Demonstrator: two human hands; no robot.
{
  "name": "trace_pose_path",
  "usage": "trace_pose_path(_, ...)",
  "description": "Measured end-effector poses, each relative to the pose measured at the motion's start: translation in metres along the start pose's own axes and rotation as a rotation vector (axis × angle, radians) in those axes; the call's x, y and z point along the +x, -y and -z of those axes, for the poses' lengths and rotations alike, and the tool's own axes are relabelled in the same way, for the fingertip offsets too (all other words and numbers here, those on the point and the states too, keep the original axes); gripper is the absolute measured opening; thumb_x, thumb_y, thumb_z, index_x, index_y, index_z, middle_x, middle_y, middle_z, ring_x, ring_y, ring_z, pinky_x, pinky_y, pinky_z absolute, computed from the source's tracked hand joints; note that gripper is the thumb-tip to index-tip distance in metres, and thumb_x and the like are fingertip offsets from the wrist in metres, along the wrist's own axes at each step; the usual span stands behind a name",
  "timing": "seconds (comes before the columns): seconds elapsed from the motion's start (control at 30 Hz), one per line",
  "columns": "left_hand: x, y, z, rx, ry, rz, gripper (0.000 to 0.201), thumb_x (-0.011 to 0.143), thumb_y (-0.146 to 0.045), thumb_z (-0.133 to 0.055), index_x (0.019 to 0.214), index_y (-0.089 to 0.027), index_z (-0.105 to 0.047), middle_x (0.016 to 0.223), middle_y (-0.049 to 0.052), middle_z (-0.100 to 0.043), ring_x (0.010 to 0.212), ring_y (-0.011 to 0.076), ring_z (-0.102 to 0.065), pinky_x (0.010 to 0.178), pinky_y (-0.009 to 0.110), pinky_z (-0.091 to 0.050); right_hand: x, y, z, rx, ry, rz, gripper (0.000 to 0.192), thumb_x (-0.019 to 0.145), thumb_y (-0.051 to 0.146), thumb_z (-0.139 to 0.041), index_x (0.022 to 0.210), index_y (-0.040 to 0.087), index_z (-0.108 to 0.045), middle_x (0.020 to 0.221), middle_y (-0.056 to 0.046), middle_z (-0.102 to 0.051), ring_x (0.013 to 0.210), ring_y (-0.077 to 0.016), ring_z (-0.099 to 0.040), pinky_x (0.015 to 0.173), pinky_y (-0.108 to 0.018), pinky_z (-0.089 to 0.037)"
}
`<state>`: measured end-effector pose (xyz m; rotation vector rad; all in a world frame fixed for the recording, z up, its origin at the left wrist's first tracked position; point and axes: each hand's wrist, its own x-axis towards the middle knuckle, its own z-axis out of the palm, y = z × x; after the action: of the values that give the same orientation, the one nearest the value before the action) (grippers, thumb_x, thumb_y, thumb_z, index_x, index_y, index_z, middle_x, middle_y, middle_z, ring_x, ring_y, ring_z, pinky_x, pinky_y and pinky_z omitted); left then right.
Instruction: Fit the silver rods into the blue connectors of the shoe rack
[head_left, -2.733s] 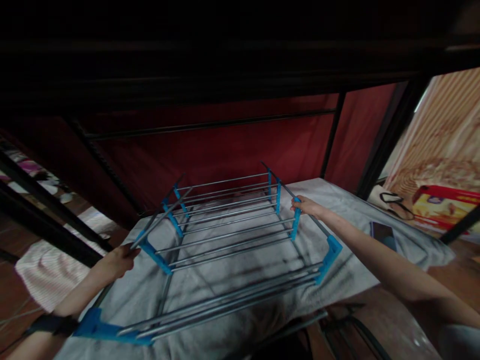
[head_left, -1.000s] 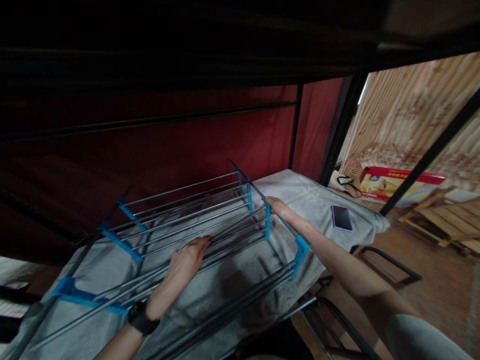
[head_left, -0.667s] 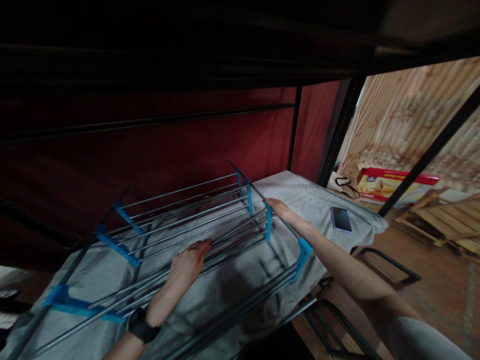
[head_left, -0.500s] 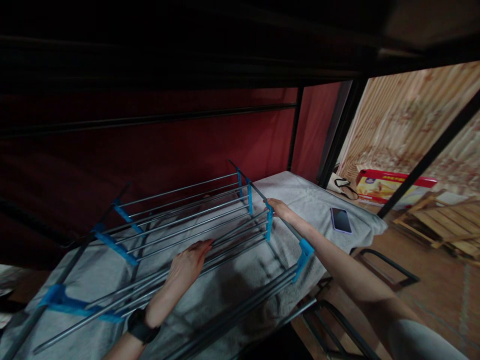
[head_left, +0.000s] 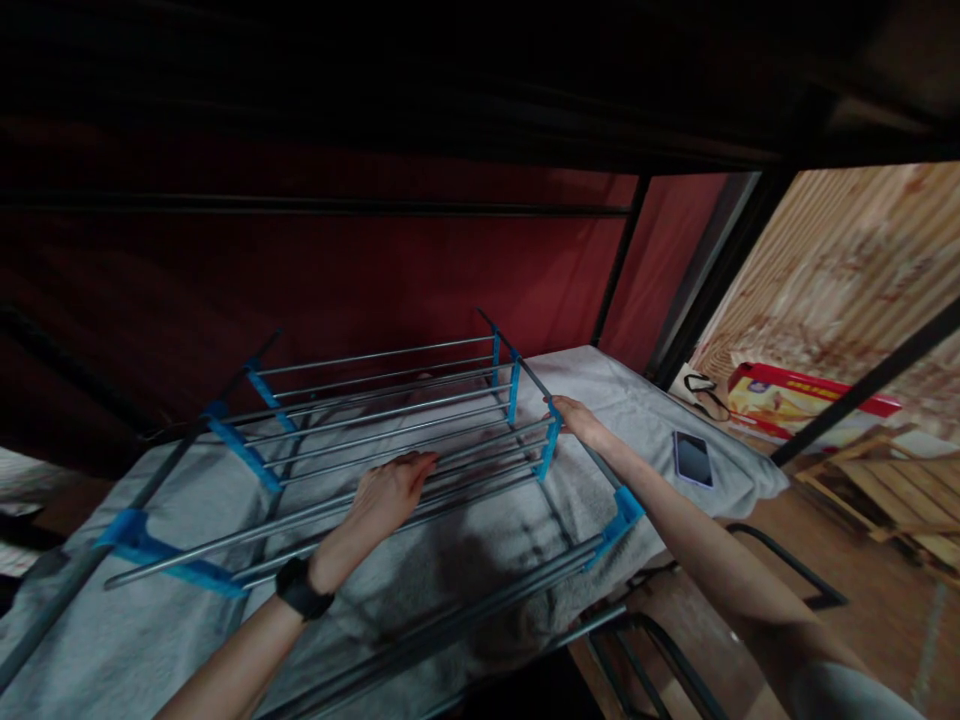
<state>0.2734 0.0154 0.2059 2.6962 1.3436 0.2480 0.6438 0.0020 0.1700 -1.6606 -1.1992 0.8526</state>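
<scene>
Drying rack (head_left: 390, 440), the folding kind with thin metal rods and blue plastic joints, is lying spread out flat on a grey blanket (head_left: 187, 640) covering the lower bunk of a dark metal bed frame (head_left: 622, 265).

Left hand (head_left: 390, 492) rests palm-down across a few of the middle rods, fingers curled over one of them, so more pressing than gripping. Right hand (head_left: 579, 420) is closed around the side rail on the right edge, just beside one of the blue joints (head_left: 551, 445).

Handling-wise I'd guess it's light but floppy: the hinged sections probably swing around the moment you lift it, and the thin rods look like they'd flex. The plastic joints seem like the weak point, so I'd grab the thicker side rails, not the rods, and keep fingers away from the hinges.

Compared with a few seconds back, the left hand has come off the outer left rail and moved to the centre rods, while the right hand stays put on its rail. In the last second hardly anything shifts.

A phone (head_left: 692, 458) sits on the blanket's right end, well apart from the rack.
</scene>
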Motion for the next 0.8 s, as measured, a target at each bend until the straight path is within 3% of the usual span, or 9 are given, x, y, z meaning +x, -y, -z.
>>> trace_pose_path(0.4,0.005,0.003,0.003,0.003,-0.022,-0.066,0.039,0.103,-0.029,-0.036,0.127,-0.028,-0.066,0.124,0.005,-0.073,0.11,0.0256,-0.07,0.086,0.033,-0.051,0.004,0.0,0.0,-0.164,-0.033,0.018,0.044,0.095,0.045,-0.036,0.117,0.018,-0.063,0.1,-0.008,-0.071,0.094,-0.0219,-0.067,0.088,-0.037,-0.055)
trace_pose_path(0.57,0.011,0.002,0.011,0.016,-0.038,-0.071,0.037,0.103,-0.03,-0.036,0.122,-0.026,-0.067,0.118,0.006,-0.074,0.105,0.0257,-0.07,0.082,0.033,-0.049,-0.001,0.005,0.004,-0.343,-0.005,0.039,0.05,0.097,0.045,-0.034,0.129,0.016,-0.059,0.113,-0.012,-0.072,0.108,-0.0262,-0.067,0.099,-0.043,-0.051)
trace_pose_path(0.63,0.011,-0.001,0.013,0.012,-0.043,-0.089,0.034,0.103,-0.035,-0.04,0.121,-0.026,-0.067,0.117,0.006,-0.074,0.105,0.0256,-0.07,0.08,0.033,-0.049,-0.003,0.007,0.007,-0.51,-0.07,0.164,0.057,0.096,0.048,-0.037,0.137,0.013,-0.054,0.128,-0.016,-0.066,0.123,-0.0304,-0.061,0.108,-0.047,-0.045)
trace_pose_path(0.7,0.01,-0.002,0.015,0.018,-0.064,-0.118,0.032,0.101,-0.037,-0.046,0.122,-0.026,-0.066,0.118,0.007,-0.072,0.107,0.0253,-0.068,0.078,0.032,-0.049,-0.003,0.011,0.01,-0.641,-0.162,0.403,0.066,0.095,0.051,-0.04,0.147,0.012,-0.045,0.146,-0.019,-0.052,0.138,-0.0328,-0.048,0.115,-0.049,-0.038)
trace_pose_path(0.73,0.009,-0.003,0.015,0.029,-0.073,-0.126,0.031,0.1,-0.036,-0.048,0.123,-0.025,-0.066,0.118,0.007,-0.072,0.106,0.0248,-0.068,0.077,0.032,-0.049,-0.001,0.014,0.011,-0.68,-0.127,0.54,0.066,0.095,0.051,-0.041,0.148,0.013,-0.044,0.149,-0.018,-0.05,0.141,-0.0323,-0.044,0.117,-0.049,-0.036)
trace_pose_path(0.8,0.009,-0.003,0.014,0.05,-0.083,-0.126,0.028,0.1,-0.032,-0.048,0.12,-0.024,-0.066,0.115,0.007,-0.072,0.104,0.0236,-0.068,0.075,0.031,-0.048,0.002,0.019,0.008,-0.743,0.083,0.729,0.058,0.097,0.051,-0.041,0.143,0.018,-0.052,0.144,-0.014,-0.056,0.137,-0.0294,-0.049,0.118,-0.047,-0.037)
